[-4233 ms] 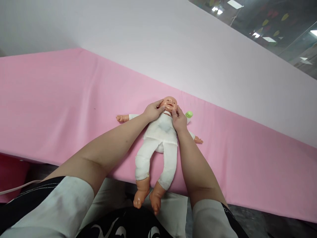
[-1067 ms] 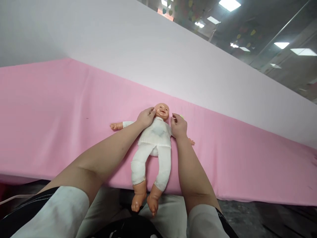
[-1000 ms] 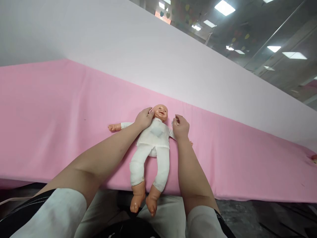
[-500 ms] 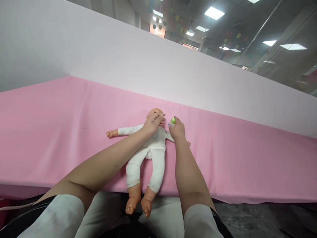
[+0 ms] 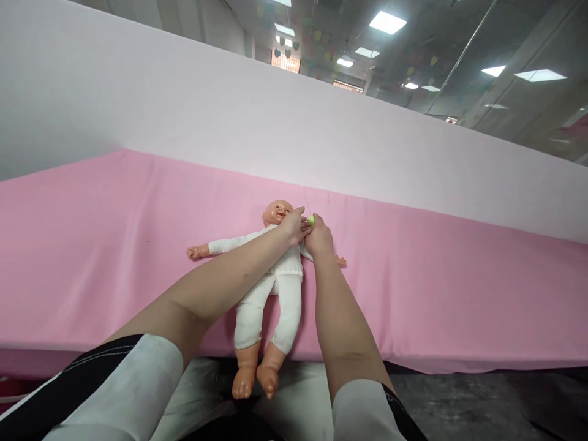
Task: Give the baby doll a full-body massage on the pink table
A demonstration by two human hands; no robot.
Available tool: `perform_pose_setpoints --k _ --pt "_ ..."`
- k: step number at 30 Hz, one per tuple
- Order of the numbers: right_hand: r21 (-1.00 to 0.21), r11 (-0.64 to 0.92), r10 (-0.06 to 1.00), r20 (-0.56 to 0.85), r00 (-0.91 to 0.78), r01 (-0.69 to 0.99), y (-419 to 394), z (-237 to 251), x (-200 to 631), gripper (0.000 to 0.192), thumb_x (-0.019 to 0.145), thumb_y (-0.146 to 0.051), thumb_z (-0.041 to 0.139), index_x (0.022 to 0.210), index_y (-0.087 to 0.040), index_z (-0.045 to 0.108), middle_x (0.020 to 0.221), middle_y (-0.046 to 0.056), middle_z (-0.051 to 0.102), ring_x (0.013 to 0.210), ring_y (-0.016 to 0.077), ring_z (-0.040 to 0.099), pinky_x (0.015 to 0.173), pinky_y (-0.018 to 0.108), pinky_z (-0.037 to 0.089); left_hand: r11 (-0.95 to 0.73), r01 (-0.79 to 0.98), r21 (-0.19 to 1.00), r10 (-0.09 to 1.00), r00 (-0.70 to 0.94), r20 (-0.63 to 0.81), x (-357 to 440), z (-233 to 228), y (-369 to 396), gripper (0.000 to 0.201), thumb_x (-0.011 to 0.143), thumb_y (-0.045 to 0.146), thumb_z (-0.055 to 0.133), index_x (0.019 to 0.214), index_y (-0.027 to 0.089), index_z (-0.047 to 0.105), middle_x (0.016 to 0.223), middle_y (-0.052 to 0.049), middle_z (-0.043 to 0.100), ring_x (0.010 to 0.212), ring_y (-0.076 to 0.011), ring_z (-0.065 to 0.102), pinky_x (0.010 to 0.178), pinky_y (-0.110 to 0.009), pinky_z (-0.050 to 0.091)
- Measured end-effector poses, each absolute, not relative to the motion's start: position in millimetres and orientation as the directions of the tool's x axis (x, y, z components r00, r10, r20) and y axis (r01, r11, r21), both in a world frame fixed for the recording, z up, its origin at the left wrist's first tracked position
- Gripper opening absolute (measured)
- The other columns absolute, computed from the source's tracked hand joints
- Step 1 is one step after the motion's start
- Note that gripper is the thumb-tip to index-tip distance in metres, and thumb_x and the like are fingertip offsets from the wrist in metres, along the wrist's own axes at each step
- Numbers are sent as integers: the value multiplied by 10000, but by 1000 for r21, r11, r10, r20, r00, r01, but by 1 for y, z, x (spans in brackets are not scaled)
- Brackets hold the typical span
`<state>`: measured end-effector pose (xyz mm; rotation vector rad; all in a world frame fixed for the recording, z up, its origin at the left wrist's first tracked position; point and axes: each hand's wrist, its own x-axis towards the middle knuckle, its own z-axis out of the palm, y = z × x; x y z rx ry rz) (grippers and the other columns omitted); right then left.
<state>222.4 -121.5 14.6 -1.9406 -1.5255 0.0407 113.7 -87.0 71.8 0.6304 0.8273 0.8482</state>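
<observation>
The doll [image 5: 290, 264] lies face-up on pink cloth [image 5: 441, 294], head at twelve o'clock, feet at six. At its one o'clock, the right hand [image 5: 320, 237] is clamped on a green-tipped object [image 5: 311, 220], mostly hidden; at that object's eight o'clock, the left hand [image 5: 295, 228] has fingers outstretched, contact unclear

Single head-worn view, from above, facing forward and down, pink surface [image 5: 450, 288] near, white wall [image 5: 257, 128] beyond.
</observation>
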Motion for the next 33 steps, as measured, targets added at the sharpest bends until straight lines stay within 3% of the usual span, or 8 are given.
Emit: perform_pose_setpoints --k 10,16,19,21,23,26,29,33 --pt "-466 -93 861 407 306 880 -125 13 218 665 944 -222 538 1598 -146 443 1604 163 546 1383 342 582 1173 480 466 475 -506 720 873 373 -313 89 80 -110 271 1032 401 562 1049 150 662 919 -118 693 871 -198 727 802 -293 647" --pt "-457 -146 841 410 354 877 -132 20 216 718 901 -149 533 1612 -134 435 1664 197 446 1539 345 434 1259 506 385 457 -626 632 875 443 -195 37 71 -141 348 1009 380 545 1037 84 726 983 -171 759 902 -229 774 828 -314 659" --pt "-473 -110 781 503 370 874 -140 36 202 686 942 -170 488 1621 -109 411 1691 212 400 1579 346 380 1275 544 362 438 -674 594 885 439 -154 10 63 -140 370 1004 388 546 1061 77 740 1036 -192 778 935 -240 784 853 -319 661" --pt "-446 35 751 602 271 894 -150 51 180 613 985 -254 489 1580 -111 465 1634 203 487 1556 328 416 1287 539 355 401 -741 538 908 402 -122 -3 58 -133 375 1010 389 529 1075 85 739 1037 -195 787 947 -240 787 863 -320 660" --pt "-380 257 758 649 58 889 -162 62 150 540 1014 -344 510 1527 -179 540 1543 159 597 1482 292 513 1280 496 386 381 -791 478 921 372 -118 -11 55 -126 382 1019 400 512 1077 94 734 998 -185 790 925 -236 787 839 -318 661" --pt "-237 586 749 525 -405 775 -181 67 109 641 999 -461 602 1600 -278 476 1616 76 556 1548 272 459 1325 479 327 445 -799 404 891 441 -111 -15 55 -120 461 1026 504 501 1101 108 724 1015 -177 787 959 -259 789 855 -358 662" --pt "-214 610 765 407 -498 763 -191 59 96 823 996 -565 631 1690 -237 336 1704 116 442 1620 318 348 1341 563 264 505 -774 382 857 501 -117 -18 60 -119 602 1009 651 478 1164 118 713 1133 -201 777 1077 -306 777 905 -413 657" --pt "-232 586 797 337 -501 776 -200 49 107 856 1030 -601 574 1716 -190 269 1740 150 365 1650 329 285 1354 594 221 479 -786 392 877 454 -161 -24 61 -113 652 1012 667 474 1239 92 680 1191 -233 764 1092 -320 776 885 -414 662"
